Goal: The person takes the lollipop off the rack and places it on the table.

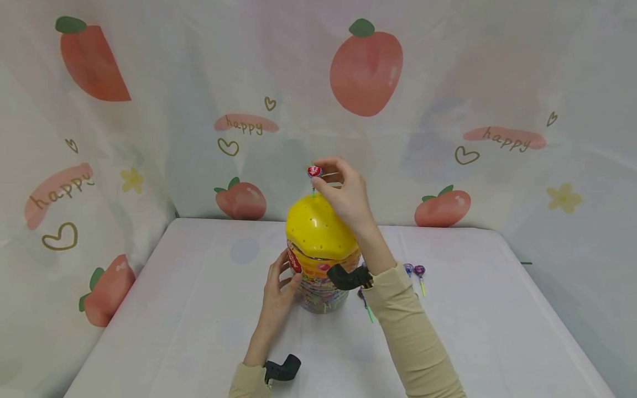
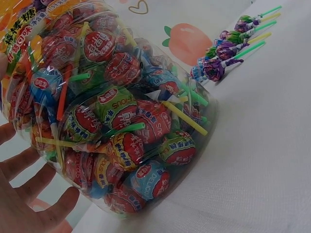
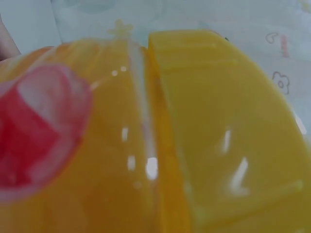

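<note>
A clear jar [image 1: 322, 296] packed with wrapped lollipops [image 2: 114, 102] stands on the table under a domed yellow lid [image 1: 318, 224] dotted with small holes. Above the lid, my right hand [image 1: 347, 192] pinches the head of a red-and-blue wrapped lollipop [image 1: 314, 172] between thumb and fingers. Its stick points down at the top of the lid. My left hand [image 1: 278, 290] rests against the jar's left side, and its spread fingers [image 2: 60, 206] show beside the plastic in the left wrist view. Only the lid and the orange label fill the right wrist view, with the pinching fingers out of sight.
Several lollipops [image 1: 420, 271] lie on the white tabletop [image 1: 478, 326] right of the jar, partly hidden by the right forearm. The left wrist view shows them in a row [image 2: 226, 51]. A curtain [image 1: 308, 55] printed with fruit hangs behind the table.
</note>
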`<act>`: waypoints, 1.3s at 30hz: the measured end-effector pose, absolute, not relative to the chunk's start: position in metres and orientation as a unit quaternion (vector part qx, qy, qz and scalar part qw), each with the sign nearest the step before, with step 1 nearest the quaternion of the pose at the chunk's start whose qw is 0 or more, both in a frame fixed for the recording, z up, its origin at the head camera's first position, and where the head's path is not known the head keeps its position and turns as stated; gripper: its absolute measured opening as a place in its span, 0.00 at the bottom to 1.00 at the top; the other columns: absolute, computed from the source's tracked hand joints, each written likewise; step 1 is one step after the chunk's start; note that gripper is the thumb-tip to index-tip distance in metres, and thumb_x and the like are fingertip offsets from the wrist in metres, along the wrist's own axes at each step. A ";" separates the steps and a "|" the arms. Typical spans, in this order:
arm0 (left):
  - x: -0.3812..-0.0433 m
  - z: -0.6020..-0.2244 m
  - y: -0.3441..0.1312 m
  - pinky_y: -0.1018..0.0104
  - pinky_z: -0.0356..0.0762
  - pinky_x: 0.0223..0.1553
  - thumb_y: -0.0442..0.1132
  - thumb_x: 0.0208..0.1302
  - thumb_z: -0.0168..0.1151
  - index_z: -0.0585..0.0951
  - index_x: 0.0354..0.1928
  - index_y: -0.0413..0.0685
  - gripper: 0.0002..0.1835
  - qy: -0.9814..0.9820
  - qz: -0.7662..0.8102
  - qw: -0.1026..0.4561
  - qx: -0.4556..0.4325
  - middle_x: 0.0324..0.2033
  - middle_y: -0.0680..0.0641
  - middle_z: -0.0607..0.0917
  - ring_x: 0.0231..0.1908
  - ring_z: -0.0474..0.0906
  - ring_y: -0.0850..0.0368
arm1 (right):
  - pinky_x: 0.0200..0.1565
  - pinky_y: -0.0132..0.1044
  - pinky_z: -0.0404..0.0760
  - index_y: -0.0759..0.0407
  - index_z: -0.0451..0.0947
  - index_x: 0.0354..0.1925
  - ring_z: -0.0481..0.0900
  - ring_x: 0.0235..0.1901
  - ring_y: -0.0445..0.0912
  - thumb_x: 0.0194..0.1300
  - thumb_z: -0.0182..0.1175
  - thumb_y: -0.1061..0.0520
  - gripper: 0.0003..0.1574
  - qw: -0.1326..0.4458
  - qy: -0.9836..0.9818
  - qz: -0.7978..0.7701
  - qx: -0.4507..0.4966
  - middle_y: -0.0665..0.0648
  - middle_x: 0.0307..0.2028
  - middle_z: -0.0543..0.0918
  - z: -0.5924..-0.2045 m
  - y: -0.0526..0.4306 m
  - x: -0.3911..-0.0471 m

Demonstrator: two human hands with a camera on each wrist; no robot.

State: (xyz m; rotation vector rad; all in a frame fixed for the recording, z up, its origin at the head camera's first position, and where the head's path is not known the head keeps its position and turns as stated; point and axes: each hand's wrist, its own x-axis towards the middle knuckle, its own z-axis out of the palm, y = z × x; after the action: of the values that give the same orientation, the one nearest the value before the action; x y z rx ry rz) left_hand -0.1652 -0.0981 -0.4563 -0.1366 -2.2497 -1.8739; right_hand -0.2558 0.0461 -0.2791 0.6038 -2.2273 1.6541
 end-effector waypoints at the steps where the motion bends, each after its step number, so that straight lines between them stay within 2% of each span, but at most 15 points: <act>1: -0.165 -0.456 -0.098 0.39 0.67 0.64 0.40 0.68 0.57 0.56 0.74 0.51 0.35 -0.764 -0.635 0.105 -0.046 0.67 0.41 0.65 0.67 0.62 0.41 | 0.47 0.37 0.78 0.61 0.76 0.53 0.77 0.44 0.51 0.64 0.62 0.61 0.19 0.150 -0.774 0.578 0.209 0.61 0.48 0.81 -0.279 0.046 -0.255; 12: -0.162 -0.451 -0.098 0.37 0.67 0.63 0.37 0.68 0.56 0.57 0.74 0.48 0.34 -0.763 -0.633 0.116 -0.059 0.66 0.38 0.66 0.66 0.63 0.40 | 0.40 0.27 0.79 0.60 0.76 0.53 0.76 0.40 0.44 0.64 0.61 0.61 0.19 0.183 -0.740 0.614 0.205 0.58 0.48 0.79 -0.273 0.051 -0.248; 20: -0.164 -0.453 -0.099 0.37 0.67 0.63 0.37 0.68 0.56 0.57 0.74 0.50 0.34 -0.762 -0.635 0.117 -0.059 0.66 0.39 0.66 0.66 0.63 0.40 | 0.40 0.26 0.79 0.64 0.75 0.54 0.77 0.39 0.42 0.64 0.61 0.62 0.20 0.214 -0.724 0.617 0.221 0.60 0.48 0.79 -0.269 0.063 -0.237; 29: -0.164 -0.454 -0.098 0.38 0.67 0.63 0.38 0.67 0.56 0.57 0.74 0.51 0.34 -0.761 -0.635 0.117 -0.059 0.67 0.39 0.66 0.66 0.63 0.41 | 0.44 0.27 0.79 0.63 0.76 0.54 0.77 0.41 0.45 0.63 0.61 0.63 0.20 0.223 -0.715 0.632 0.201 0.44 0.43 0.78 -0.273 0.080 -0.220; 39: -0.166 -0.458 -0.099 0.38 0.68 0.62 0.38 0.67 0.57 0.56 0.74 0.49 0.35 -0.764 -0.631 0.120 -0.059 0.68 0.40 0.65 0.66 0.63 0.41 | 0.45 0.29 0.79 0.62 0.76 0.53 0.77 0.42 0.46 0.63 0.62 0.63 0.19 0.222 -0.717 0.642 0.159 0.42 0.43 0.80 -0.286 0.097 -0.204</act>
State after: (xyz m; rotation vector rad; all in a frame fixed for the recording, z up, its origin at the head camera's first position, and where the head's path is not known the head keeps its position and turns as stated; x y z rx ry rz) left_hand -0.1665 -0.0985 -0.4583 -0.1736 -2.2341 -1.8433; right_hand -0.2043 0.0972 -0.2855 0.4399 -1.9793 1.7726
